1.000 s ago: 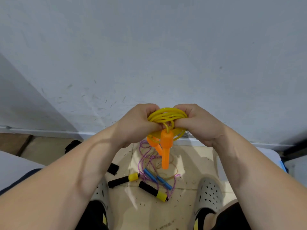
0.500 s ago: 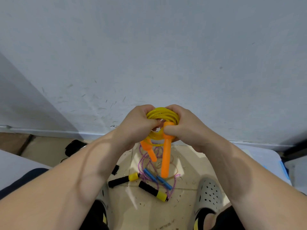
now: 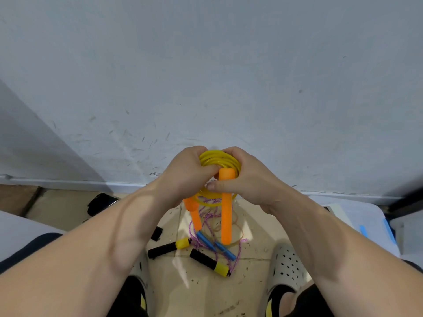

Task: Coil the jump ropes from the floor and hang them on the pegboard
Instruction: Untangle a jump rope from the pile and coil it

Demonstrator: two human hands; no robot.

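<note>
A yellow jump rope (image 3: 218,159) sits coiled in tight loops between both hands at chest height. My left hand (image 3: 185,172) grips the left side of the coil. My right hand (image 3: 248,179) grips the right side, thumb pressed across one orange handle (image 3: 226,216) that hangs straight down. The second orange handle (image 3: 193,212) dangles lower left. On the floor lie a purple rope with blue handles (image 3: 216,245) and a rope with black-and-yellow handles (image 3: 209,261). No pegboard is in view.
A plain grey wall (image 3: 206,76) fills the upper view, with a baseboard at the floor. My two feet in perforated clogs (image 3: 283,264) flank the ropes on the beige tile floor (image 3: 206,291). A black object (image 3: 99,202) lies left; a white box edge (image 3: 366,216) stands right.
The long orange handle has swung from pointing at me to hanging straight down under my right thumb. The coil has tightened a little and both hands stayed together.
</note>
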